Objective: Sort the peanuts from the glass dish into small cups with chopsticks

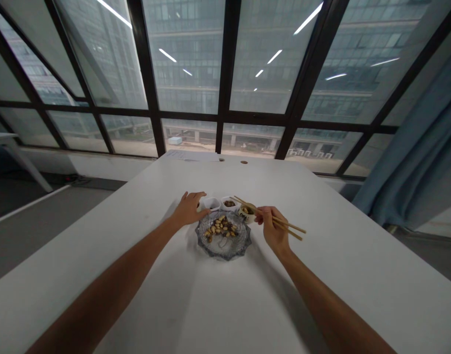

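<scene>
A clear glass dish point(222, 251) with a jagged rim stands on the table, holding a mix of pale nuts point(221, 225) and small dark pieces. Behind it is a row of small bowls: a white bowl point(212, 202), another white bowl point(230, 203) with dark pieces inside, and a printed cup point(246, 215) with pale pieces. My left hand point(188, 209) is at the left end of the row, thumb in front and fingers behind, around a small white bowl. My right hand point(273, 226) grips a pair of wooden chopsticks point(290, 229), their tips above the bowls.
The white table point(159, 300) stretches toward large windows point(188, 54). Papers point(190, 156) lie at its far edge, near round holes in the tabletop. A blue curtain point(417, 142) hangs on the right, and another table point(12, 140) stands at far left.
</scene>
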Demonstrator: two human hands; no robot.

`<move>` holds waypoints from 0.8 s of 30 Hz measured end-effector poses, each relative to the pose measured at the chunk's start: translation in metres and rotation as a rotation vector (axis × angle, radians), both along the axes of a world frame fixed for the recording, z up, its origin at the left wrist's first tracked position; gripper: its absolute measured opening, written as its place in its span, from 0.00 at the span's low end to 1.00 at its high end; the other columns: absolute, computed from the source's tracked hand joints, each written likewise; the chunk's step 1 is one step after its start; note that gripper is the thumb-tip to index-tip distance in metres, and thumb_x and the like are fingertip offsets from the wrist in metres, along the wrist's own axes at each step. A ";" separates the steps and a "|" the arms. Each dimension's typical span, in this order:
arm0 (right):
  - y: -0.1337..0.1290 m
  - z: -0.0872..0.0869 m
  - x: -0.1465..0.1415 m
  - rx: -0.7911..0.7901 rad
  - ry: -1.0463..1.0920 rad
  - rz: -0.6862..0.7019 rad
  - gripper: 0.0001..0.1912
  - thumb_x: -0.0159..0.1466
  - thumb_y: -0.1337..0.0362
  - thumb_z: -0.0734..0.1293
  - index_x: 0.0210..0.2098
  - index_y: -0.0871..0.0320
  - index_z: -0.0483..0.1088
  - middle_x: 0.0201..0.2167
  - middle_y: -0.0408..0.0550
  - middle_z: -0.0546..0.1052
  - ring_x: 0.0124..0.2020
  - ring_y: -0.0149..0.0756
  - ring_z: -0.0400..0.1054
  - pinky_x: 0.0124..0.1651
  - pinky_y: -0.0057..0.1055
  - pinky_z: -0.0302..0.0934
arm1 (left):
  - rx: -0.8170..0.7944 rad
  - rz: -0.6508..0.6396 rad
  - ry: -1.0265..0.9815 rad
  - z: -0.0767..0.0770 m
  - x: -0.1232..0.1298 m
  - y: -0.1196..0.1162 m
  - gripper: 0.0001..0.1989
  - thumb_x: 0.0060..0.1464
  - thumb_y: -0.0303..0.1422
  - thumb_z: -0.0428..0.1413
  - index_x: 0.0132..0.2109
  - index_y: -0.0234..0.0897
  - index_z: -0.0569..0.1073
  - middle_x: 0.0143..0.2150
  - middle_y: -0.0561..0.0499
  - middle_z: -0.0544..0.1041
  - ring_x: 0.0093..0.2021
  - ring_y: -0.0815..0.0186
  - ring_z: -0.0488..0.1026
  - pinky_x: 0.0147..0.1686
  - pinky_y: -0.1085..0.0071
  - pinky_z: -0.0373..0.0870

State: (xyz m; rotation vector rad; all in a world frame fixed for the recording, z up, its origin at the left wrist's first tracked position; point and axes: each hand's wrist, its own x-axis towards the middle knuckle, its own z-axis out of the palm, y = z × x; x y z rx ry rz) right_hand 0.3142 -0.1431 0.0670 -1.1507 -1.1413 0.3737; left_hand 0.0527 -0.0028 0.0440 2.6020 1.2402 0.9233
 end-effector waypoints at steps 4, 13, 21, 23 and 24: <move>-0.013 0.024 0.013 -0.112 -0.047 0.101 0.28 0.61 0.38 0.65 0.24 0.58 0.72 0.15 0.44 0.72 0.13 0.29 0.62 0.15 0.26 0.56 | 0.069 0.061 -0.105 -0.012 -0.022 -0.003 0.25 0.53 0.44 0.59 0.56 0.40 0.70 0.61 0.40 0.71 0.62 0.49 0.67 0.64 0.49 0.60; -0.028 0.034 0.010 -0.275 -0.508 0.332 0.26 0.67 0.45 0.62 0.21 0.56 0.71 0.14 0.43 0.72 0.15 0.30 0.66 0.18 0.25 0.59 | -0.046 0.150 -0.320 -0.045 -0.029 -0.009 0.30 0.55 0.48 0.56 0.60 0.38 0.64 0.62 0.39 0.70 0.64 0.51 0.66 0.64 0.51 0.62; -0.023 0.016 0.012 -0.262 -0.401 0.132 0.27 0.68 0.43 0.59 0.26 0.57 0.72 0.18 0.45 0.76 0.16 0.32 0.70 0.19 0.26 0.62 | -0.118 0.137 -0.368 -0.054 -0.025 -0.007 0.34 0.55 0.50 0.55 0.62 0.35 0.62 0.61 0.37 0.70 0.61 0.52 0.68 0.61 0.52 0.65; -0.024 0.017 0.012 -0.287 -0.429 0.104 0.28 0.68 0.42 0.58 0.26 0.57 0.71 0.18 0.46 0.76 0.16 0.32 0.70 0.19 0.26 0.61 | -0.128 0.141 -0.361 -0.054 -0.025 -0.007 0.34 0.55 0.50 0.55 0.62 0.35 0.62 0.61 0.37 0.70 0.62 0.51 0.68 0.62 0.52 0.64; -0.024 0.018 0.011 -0.297 -0.449 0.093 0.29 0.68 0.42 0.57 0.26 0.57 0.71 0.18 0.46 0.75 0.16 0.32 0.69 0.18 0.26 0.61 | -0.129 0.146 -0.355 -0.054 -0.024 -0.007 0.34 0.55 0.50 0.55 0.62 0.35 0.63 0.61 0.37 0.70 0.62 0.51 0.68 0.62 0.52 0.64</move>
